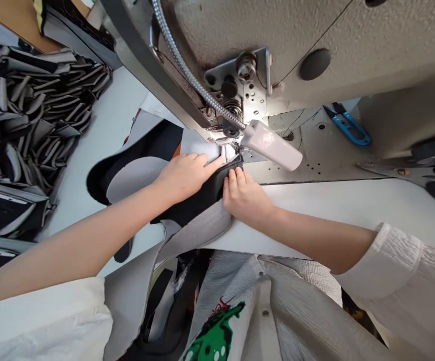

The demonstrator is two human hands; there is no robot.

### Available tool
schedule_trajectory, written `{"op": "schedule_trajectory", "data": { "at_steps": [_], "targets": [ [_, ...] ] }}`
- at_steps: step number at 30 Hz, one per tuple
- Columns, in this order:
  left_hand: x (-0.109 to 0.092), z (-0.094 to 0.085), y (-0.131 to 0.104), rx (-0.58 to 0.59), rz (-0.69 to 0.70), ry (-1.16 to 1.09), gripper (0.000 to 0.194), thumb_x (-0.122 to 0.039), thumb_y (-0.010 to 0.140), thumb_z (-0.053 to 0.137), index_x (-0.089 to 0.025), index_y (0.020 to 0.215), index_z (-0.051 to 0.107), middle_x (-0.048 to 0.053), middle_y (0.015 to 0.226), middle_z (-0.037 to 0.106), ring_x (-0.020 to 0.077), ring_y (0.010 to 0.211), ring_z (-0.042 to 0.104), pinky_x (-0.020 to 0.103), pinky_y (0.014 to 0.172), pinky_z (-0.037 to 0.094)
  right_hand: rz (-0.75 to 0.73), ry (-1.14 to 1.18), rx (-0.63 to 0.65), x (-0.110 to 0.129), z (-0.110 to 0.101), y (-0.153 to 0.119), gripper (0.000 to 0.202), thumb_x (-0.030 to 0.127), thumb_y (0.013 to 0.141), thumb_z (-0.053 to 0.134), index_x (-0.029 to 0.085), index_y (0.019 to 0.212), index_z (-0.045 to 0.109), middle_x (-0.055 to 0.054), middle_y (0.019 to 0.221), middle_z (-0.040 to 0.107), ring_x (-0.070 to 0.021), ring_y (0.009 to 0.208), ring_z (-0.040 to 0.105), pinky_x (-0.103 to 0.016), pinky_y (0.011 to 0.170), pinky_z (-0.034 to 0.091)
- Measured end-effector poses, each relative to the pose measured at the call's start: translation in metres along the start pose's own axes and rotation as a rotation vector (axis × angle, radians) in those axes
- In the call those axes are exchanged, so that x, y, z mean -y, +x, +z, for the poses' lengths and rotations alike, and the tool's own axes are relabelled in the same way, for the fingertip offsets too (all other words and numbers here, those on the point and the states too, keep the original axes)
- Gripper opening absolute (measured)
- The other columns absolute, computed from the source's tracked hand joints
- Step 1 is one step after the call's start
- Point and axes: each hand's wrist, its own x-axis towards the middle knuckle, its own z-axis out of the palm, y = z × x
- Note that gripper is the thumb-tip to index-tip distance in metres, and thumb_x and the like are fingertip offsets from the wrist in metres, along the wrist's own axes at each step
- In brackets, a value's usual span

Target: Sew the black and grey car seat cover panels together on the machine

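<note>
Now pressing black-and-grey layered fabric (202,198) with outstretched left hand (185,175), gripping its edge with curled right hand (246,198), risking pricked fingertips (218,164) by straying under small silver-metal presser foot (235,148)

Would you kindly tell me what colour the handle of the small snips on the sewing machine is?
The handle is blue, as the head view shows.

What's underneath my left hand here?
Black fabric and gray mesh fabric show around the left hand; what lies directly beneath its palm is covered and cannot be seen.
</note>
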Motion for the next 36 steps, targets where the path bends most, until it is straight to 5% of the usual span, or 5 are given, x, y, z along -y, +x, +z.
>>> {"op": "schedule_trajectory", "data": {
  "at_steps": [15,19,26,31,36],
  "targets": [
    [0.0,-0.016,0.033,0.021,-0.101,-0.454,0.031,-0.025,0.085,0.039,-0.02,0.08,0.069,0.005,0.081,0.069,0.0191,0.074,0.06,0.027,0.062,0.041,0.011,-0.032,-0.068,-0.006,0.013,0.01,0.04,0.001,0.088,0.031,-0.013,0.116,0.055,-0.034,0.114,0.057,-0.0358,0.105,0.061,-0.051,0.083,0.052],
    [0.007,-0.004,0.036,-0.021,-0.131,-0.593,0.032,-0.028,0.084,0.039,-0.019,0.077,0.069,0.005,0.084,0.069,0.0209,0.084,0.062,0.029,0.075,0.046,-0.015,0.002,-0.062,-0.013,0.013,0.009,0.038,0.003,0.089,0.034,-0.01,0.118,0.055,-0.033,0.119,0.056,-0.0345,0.108,0.059,-0.049,0.087,0.05],
    [0.049,0.032,0.058,0.164,-0.134,-1.391,0.031,-0.042,0.07,0.063,-0.016,0.085,0.071,0.003,0.094,0.07,0.0222,0.101,0.058,0.035,0.097,0.043,-0.087,0.024,-0.085,-0.036,0.001,0.004,0.029,0.004,0.092,0.034,0.006,0.102,0.061,-0.02,0.111,0.061,-0.0226,0.103,0.059,-0.035,0.089,0.047],
    [0.062,0.042,0.064,0.265,-0.197,-1.498,0.031,-0.042,0.066,0.07,-0.015,0.08,0.072,0.005,0.084,0.07,0.0235,0.091,0.062,0.04,0.094,0.047,-0.041,0.002,-0.027,-0.044,-0.003,0.007,0.024,0.005,0.09,0.037,0.013,0.087,0.059,-0.012,0.097,0.061,-0.0205,0.092,0.056,-0.032,0.08,0.046],
    [0.076,0.047,0.072,0.291,-0.17,-1.54,0.039,-0.046,0.061,0.074,-0.015,0.083,0.072,0.007,0.088,0.071,0.0262,0.093,0.063,0.043,0.094,0.047,0.007,0.057,-0.057,-0.053,0.008,0.016,0.023,0.005,0.092,0.037,0.013,0.1,0.057,-0.01,0.097,0.059,-0.0194,0.089,0.053,-0.033,0.08,0.042]
  ]
}}
